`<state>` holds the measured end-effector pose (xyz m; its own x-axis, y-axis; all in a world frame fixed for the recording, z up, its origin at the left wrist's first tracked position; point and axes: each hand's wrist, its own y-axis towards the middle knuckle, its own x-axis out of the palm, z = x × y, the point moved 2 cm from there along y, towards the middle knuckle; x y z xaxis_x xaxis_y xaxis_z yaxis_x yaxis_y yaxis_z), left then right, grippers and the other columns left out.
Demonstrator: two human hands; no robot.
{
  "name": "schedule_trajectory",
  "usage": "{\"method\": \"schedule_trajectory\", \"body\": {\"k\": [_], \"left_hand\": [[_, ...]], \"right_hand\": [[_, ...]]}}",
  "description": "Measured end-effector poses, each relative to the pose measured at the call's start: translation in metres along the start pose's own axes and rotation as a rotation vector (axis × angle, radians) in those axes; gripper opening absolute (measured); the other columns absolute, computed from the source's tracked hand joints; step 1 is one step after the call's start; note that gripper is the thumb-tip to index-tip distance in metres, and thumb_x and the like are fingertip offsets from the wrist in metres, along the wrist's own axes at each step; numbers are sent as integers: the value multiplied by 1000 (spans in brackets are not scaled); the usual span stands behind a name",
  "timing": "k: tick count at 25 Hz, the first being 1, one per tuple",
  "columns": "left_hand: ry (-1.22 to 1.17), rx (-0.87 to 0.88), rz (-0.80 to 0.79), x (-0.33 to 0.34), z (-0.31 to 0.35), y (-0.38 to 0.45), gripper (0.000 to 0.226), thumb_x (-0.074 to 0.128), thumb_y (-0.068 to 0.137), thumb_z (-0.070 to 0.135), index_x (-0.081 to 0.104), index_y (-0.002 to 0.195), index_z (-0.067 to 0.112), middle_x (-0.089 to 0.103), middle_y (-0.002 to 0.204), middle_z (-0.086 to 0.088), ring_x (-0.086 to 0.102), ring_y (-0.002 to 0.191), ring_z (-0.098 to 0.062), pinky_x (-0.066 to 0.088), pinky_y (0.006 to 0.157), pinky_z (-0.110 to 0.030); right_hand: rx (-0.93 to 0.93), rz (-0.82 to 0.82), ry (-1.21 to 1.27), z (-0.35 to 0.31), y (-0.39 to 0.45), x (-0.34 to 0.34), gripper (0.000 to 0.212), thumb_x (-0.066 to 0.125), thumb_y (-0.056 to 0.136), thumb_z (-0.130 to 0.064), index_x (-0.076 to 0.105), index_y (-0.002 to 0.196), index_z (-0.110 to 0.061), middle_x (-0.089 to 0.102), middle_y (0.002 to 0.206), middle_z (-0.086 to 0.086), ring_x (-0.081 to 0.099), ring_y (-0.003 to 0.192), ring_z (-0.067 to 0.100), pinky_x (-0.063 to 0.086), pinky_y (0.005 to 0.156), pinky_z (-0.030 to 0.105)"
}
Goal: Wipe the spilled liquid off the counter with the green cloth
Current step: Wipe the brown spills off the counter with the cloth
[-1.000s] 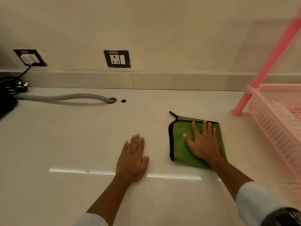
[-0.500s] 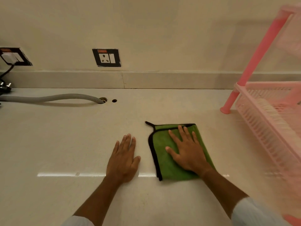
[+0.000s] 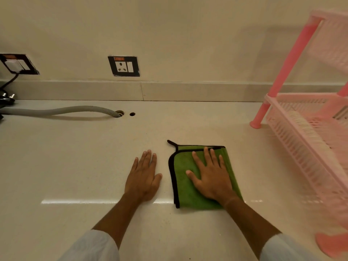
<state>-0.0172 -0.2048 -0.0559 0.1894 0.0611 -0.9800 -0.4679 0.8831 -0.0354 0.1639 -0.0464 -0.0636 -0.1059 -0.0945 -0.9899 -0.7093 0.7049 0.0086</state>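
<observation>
The green cloth (image 3: 184, 187), folded and edged in black, lies flat on the pale counter (image 3: 75, 166) just right of centre. My right hand (image 3: 211, 176) presses down on it with the palm flat and the fingers spread. Just left of the cloth, and apart from it, my left hand (image 3: 143, 178) rests flat on the bare counter with nothing in it. I cannot make out any spilled liquid; only a bright streak of reflected light (image 3: 79, 201) crosses the counter near my wrists.
A pink plastic dish rack (image 3: 305, 132) stands at the right, one leg (image 3: 256, 124) on the counter. A grey corrugated hose (image 3: 56, 111) enters a hole (image 3: 119, 113) at the back left, beside a smaller hole (image 3: 132, 114). Wall sockets (image 3: 124, 66) and black plugs (image 3: 5, 98) sit behind.
My right hand has slid the green cloth toward me and slightly left across the counter. My left hand has stayed about where it was.
</observation>
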Motion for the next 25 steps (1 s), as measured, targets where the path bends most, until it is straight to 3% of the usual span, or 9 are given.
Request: {"method": "schedule_trajectory", "body": {"k": [12, 18, 22, 25], "left_hand": [[-62, -2, 34, -4, 3, -5, 78, 21, 86, 50, 2, 152, 13, -1, 163, -11, -4, 150, -21, -4, 122, -38], [-265, 59, 100, -12, 43, -27, 72, 23, 91, 51, 11, 152, 16, 7, 163, -8, 0, 150, -16, 0, 122, -34], [-331, 227, 90, -16, 76, -45, 76, 31, 89, 61, 22, 151, 18, 19, 161, -5, 15, 148, -16, 19, 120, -35], [-152, 444, 94, -23, 89, -53, 74, 47, 82, 62, 43, 138, 14, 49, 140, -9, 46, 126, -21, 44, 101, -33]], "right_hand": [[21, -51, 83, -2, -19, -12, 79, 14, 91, -73, 1, 156, -32, -6, 166, 15, -8, 153, 28, -8, 123, 46], [-26, -32, 156, 11, -58, -27, 76, 24, 96, -66, 3, 157, -25, 1, 166, 14, 0, 153, 26, -7, 121, 40], [-80, -4, 242, 23, -78, -43, 64, 41, 99, -50, 26, 154, -22, 21, 163, 11, 19, 150, 27, 14, 123, 40], [-133, 21, 230, 35, -90, -54, 42, 59, 94, -35, 59, 132, -18, 56, 133, 6, 52, 121, 23, 45, 98, 31]]}}
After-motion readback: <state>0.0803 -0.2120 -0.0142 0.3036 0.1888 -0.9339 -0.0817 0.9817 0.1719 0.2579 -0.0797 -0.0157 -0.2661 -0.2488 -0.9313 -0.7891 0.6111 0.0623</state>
